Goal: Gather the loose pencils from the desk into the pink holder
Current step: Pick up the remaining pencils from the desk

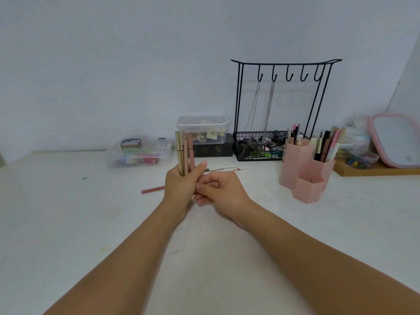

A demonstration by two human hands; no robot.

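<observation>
My left hand (181, 185) grips a bundle of upright pencils (185, 153), gold and pink ones, at the middle of the white desk. My right hand (221, 189) sits right beside it with fingers curled, touching the left hand's fingers near the bundle's lower end; what it pinches is hidden. A brown-pink pencil (152, 189) lies loose on the desk left of my hands. Two or three pale pencils (223, 169) lie behind my hands. The pink hexagonal holder (305, 176) stands to the right, its rear compartments holding several pencils and brushes, its front one looking empty.
A black wire rack (281, 110) with hooks, chains and a basket stands behind the holder. Clear plastic boxes (202, 129) sit at the back middle and a flat clear box (138, 153) at back left. A pink-rimmed mirror (395, 139) and wooden tray (372, 170) are far right.
</observation>
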